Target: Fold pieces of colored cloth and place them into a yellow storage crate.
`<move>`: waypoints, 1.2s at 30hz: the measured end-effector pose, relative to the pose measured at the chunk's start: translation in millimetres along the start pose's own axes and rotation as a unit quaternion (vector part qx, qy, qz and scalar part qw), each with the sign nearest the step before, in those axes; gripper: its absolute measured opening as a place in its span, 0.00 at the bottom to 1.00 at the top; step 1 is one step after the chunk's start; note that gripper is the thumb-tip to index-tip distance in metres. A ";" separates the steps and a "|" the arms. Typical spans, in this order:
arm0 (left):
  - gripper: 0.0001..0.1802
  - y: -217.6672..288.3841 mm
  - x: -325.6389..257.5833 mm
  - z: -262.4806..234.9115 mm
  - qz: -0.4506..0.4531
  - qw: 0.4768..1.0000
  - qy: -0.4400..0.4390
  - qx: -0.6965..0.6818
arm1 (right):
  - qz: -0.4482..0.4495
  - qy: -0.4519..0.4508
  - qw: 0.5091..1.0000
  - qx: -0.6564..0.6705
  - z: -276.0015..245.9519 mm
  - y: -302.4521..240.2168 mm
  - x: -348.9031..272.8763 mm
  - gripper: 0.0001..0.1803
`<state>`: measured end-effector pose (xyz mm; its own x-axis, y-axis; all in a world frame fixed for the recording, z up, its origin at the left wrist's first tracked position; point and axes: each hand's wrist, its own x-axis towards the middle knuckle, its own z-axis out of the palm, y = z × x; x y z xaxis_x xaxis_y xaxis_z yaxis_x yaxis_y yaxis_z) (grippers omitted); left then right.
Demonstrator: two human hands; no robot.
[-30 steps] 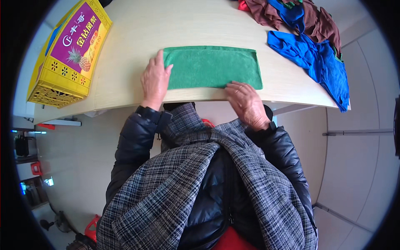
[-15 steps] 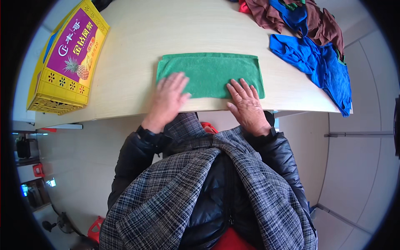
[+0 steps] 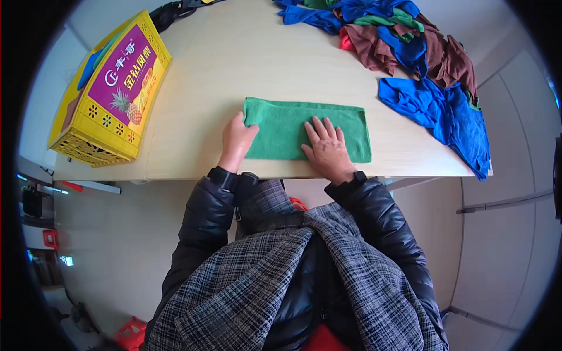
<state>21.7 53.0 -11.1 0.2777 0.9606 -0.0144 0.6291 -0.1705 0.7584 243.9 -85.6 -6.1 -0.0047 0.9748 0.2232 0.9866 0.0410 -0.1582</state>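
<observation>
A green towel (image 3: 278, 131), folded into a flat rectangle, lies near the front edge of the table. At its left end my left hand (image 3: 237, 142) is closed on the edge, thumb over the cloth and fingers mostly out of sight. My right hand (image 3: 329, 151) rests flat on the right half of the towel, its fingers stretched out and slightly spread, gripping nothing.
A yellow crate (image 3: 96, 155) with a purple pineapple panel stands on the table (image 3: 193, 76) at the left, cloth inside. To the right lie a crumpled blue cloth (image 3: 436, 114) and a heap of brown, blue and green cloths (image 3: 448, 61). Something black (image 3: 170, 14) sits at the far left.
My left hand has gone from lying over the towel's left part to gripping its left edge. My right hand has slid inward over the towel. The view has shifted slightly.
</observation>
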 end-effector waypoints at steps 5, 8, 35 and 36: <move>0.18 -15.8 -1.2 -31.6 -0.062 0.860 -0.160 -0.480 | -0.016 0.005 1.000 -0.008 5.6 -8.0 -1.5 0.32; 0.18 -6.2 -13.2 -57.0 -0.103 0.827 -0.169 -0.527 | -0.032 0.007 0.999 0.010 8.6 -22.6 2.4 0.32; 0.13 89.6 18.5 50.9 0.163 0.984 -0.067 0.035 | -0.170 -0.059 0.983 0.029 22.4 -100.5 -36.8 0.22; 0.14 88.8 16.8 58.3 0.171 0.981 -0.046 0.084 | -0.170 -0.075 0.982 0.030 21.2 -101.3 -37.6 0.23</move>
<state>124.6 41.1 18.0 0.5534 0.8180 0.1571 0.5962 -0.5207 0.6110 140.8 -121.8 -18.9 -0.3608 0.9237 0.1285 0.9126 0.3781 -0.1558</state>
